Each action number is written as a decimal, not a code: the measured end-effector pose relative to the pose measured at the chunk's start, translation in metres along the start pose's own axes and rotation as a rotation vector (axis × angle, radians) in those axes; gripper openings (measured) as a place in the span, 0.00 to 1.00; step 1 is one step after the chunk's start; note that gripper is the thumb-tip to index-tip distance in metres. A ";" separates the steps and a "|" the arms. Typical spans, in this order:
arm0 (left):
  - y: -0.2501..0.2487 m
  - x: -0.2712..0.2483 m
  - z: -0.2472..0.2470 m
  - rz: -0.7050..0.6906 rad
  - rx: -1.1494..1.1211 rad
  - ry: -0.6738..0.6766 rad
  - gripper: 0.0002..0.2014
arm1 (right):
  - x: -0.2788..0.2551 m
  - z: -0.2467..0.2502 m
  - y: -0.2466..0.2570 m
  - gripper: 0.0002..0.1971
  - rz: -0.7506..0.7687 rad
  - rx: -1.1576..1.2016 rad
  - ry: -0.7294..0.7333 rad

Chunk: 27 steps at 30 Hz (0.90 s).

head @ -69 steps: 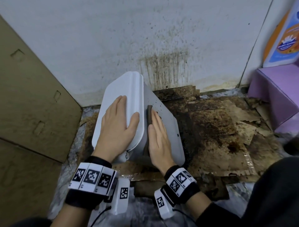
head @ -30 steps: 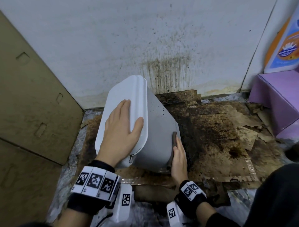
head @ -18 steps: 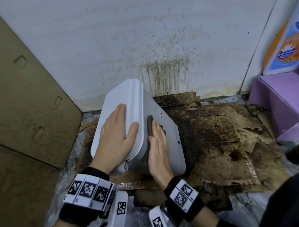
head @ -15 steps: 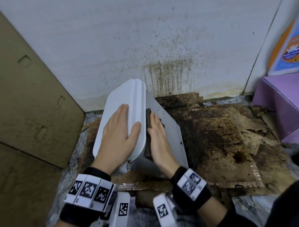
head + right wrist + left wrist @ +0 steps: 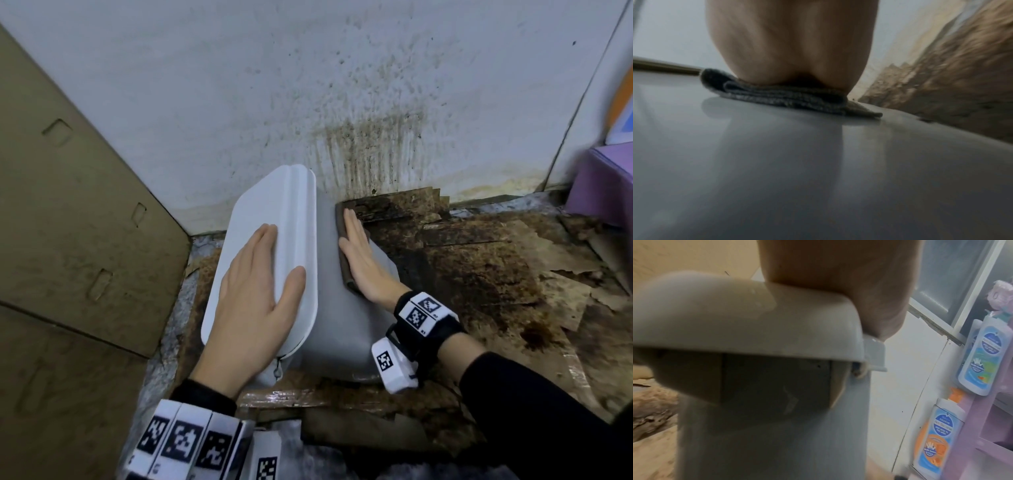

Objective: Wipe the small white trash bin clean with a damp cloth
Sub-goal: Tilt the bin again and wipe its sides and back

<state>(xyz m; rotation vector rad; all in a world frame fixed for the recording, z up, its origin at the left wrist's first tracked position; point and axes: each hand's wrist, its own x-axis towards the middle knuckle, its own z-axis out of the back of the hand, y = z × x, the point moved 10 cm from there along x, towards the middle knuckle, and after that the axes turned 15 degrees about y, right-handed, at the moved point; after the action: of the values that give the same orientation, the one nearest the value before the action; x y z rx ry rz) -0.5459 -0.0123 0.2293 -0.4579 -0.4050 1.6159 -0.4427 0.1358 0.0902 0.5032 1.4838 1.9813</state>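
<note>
The small white trash bin (image 5: 335,315) stands tilted on the stained floor, its lid (image 5: 270,219) turned to the left. My left hand (image 5: 257,284) lies flat on the lid with straight fingers, the thumb at the lid's right edge. My right hand (image 5: 359,260) presses a folded dark grey cloth (image 5: 342,253) flat against the bin's right side, near its far upper end. In the right wrist view the cloth (image 5: 789,97) lies squeezed between my palm and the glossy bin wall (image 5: 797,170). The left wrist view shows the lid's rim (image 5: 748,324) under my hand (image 5: 838,269).
A spattered white wall (image 5: 308,85) rises just behind the bin. Brown cardboard (image 5: 68,222) leans at the left. Soaked, torn cardboard sheets (image 5: 479,267) cover the floor to the right. A purple shelf unit (image 5: 606,185) with soap bottles (image 5: 935,439) stands at the far right.
My right hand has slid the cloth up the bin's side, from near the bottom edge a second ago to the far upper end. The left hand stays on the lid.
</note>
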 end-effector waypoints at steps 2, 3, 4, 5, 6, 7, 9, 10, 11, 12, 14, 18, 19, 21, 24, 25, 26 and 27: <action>0.003 0.000 0.002 0.009 0.002 0.001 0.36 | -0.006 0.006 -0.040 0.29 -0.115 0.027 -0.011; 0.004 -0.001 0.002 0.010 0.003 0.000 0.36 | -0.009 0.008 -0.061 0.29 -0.180 0.040 -0.004; 0.005 -0.001 0.003 0.008 0.003 0.002 0.36 | -0.013 0.011 -0.081 0.29 -0.240 0.058 0.007; 0.005 -0.001 0.003 0.005 0.003 0.003 0.35 | -0.016 0.014 -0.100 0.29 -0.294 0.092 0.010; 0.004 -0.001 0.002 0.000 0.005 0.005 0.35 | -0.019 0.018 -0.116 0.30 -0.340 0.133 0.005; 0.001 -0.001 0.002 -0.006 0.009 0.006 0.35 | -0.022 0.020 -0.130 0.30 -0.377 0.169 -0.005; -0.004 0.000 -0.001 -0.021 0.016 0.012 0.34 | -0.026 0.022 -0.148 0.31 -0.422 0.219 -0.027; -0.006 0.000 -0.001 -0.028 0.021 0.011 0.34 | -0.027 0.022 -0.152 0.31 -0.427 0.242 -0.035; -0.007 0.001 -0.002 -0.031 0.029 0.010 0.34 | -0.027 0.022 -0.152 0.31 -0.426 0.264 -0.046; -0.007 0.002 -0.002 -0.029 0.037 0.008 0.34 | -0.028 0.022 -0.150 0.31 -0.423 0.284 -0.057; -0.005 0.003 -0.002 -0.022 0.044 0.005 0.35 | -0.029 0.022 -0.141 0.30 -0.417 0.322 -0.094; -0.003 0.004 0.000 -0.031 0.046 -0.005 0.35 | -0.024 0.023 -0.102 0.30 -0.344 0.347 -0.141; -0.004 0.004 0.000 -0.033 0.047 -0.006 0.35 | -0.021 0.022 -0.086 0.30 -0.317 0.335 -0.127; -0.005 0.004 -0.001 -0.038 0.046 -0.004 0.35 | -0.013 0.020 -0.045 0.29 -0.233 0.309 -0.090; -0.004 0.002 -0.001 -0.039 0.046 -0.002 0.35 | 0.001 0.014 0.023 0.29 -0.069 0.299 -0.030; -0.002 0.002 -0.001 -0.035 0.047 -0.004 0.35 | 0.004 0.010 0.040 0.29 -0.027 0.284 0.001; -0.001 0.002 -0.001 -0.032 0.047 -0.004 0.35 | 0.007 0.005 0.052 0.29 0.008 0.257 0.035; 0.001 0.002 -0.001 -0.028 0.046 -0.004 0.34 | 0.009 0.002 0.058 0.29 0.036 0.221 0.066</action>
<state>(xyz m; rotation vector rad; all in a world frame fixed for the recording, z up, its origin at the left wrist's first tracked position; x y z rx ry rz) -0.5464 -0.0108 0.2282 -0.4123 -0.3754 1.5958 -0.4622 0.1326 0.1454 0.5650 1.7580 1.8869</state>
